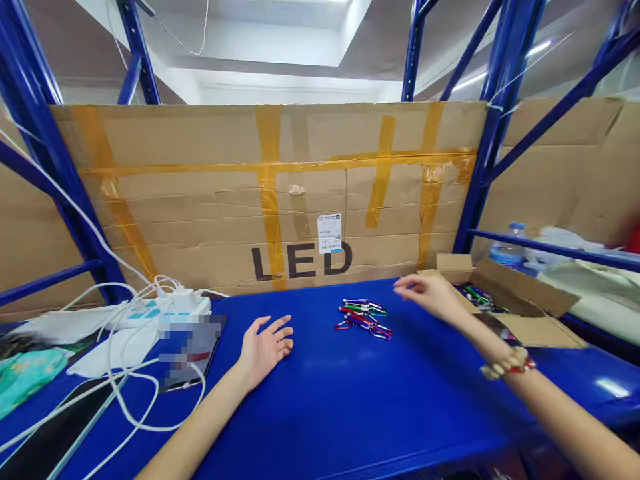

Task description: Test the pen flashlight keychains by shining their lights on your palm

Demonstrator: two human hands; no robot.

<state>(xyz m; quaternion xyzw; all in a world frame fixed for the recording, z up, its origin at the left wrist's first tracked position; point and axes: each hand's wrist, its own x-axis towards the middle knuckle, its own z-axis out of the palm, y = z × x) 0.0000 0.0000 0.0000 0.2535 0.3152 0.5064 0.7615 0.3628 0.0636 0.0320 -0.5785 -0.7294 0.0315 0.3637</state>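
Note:
My left hand [266,348] rests on the blue table [350,413] with its palm turned up and its fingers loosely spread, holding nothing. My right hand [431,295] hovers just right of a small pile of coloured keychain flashlights with carabiner clips [364,316]. Its fingers point left toward the pile and look slightly blurred; I see nothing in them. A beaded bracelet [507,363] is on my right wrist.
An open cardboard box [520,293] with more coloured pieces stands at the right. A white power strip [170,308] with chargers and white cables, and a dark tablet [193,350], lie at the left. A taped cardboard sheet marked LED [300,200] walls the back between blue rack posts.

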